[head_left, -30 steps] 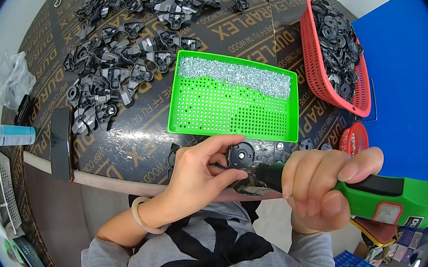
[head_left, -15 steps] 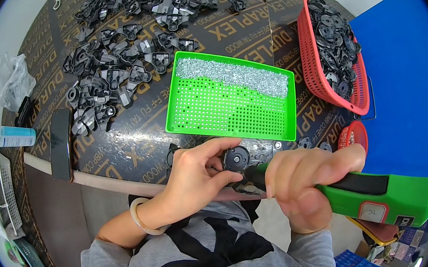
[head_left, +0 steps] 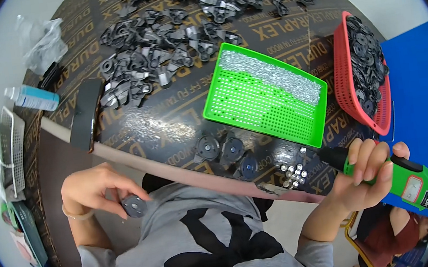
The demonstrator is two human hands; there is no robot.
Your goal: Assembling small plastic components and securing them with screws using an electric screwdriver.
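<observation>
My left hand (head_left: 95, 189), out past the table's front edge at the left, pinches a round black plastic part (head_left: 134, 206) with a metal spot at its centre. At the right, my right hand (head_left: 369, 174) is wrapped round a green and black electric screwdriver (head_left: 420, 186). Its black nose points left over the table, beside a cluster of small silver metal pieces (head_left: 294, 175). Several round black assemblies, one of them a disc-topped part (head_left: 207, 147), lie near the front edge between my hands. Beyond them is a green perforated tray (head_left: 211, 110) with many small silver screws (head_left: 271, 77).
Loose black plastic parts (head_left: 161, 44) are heaped at the back left. A red basket (head_left: 343, 76) full of black discs stands at the right. A dark phone (head_left: 86, 113), a blue bottle (head_left: 36, 98) and a clear plastic bag (head_left: 41, 45) lie left. Another person (head_left: 394, 234) shows lower right.
My left hand has drawn left, off the table's edge, with the round part. The screwdriver has come away from it to the right. The view has shifted, uncovering the assemblies and metal pieces.
</observation>
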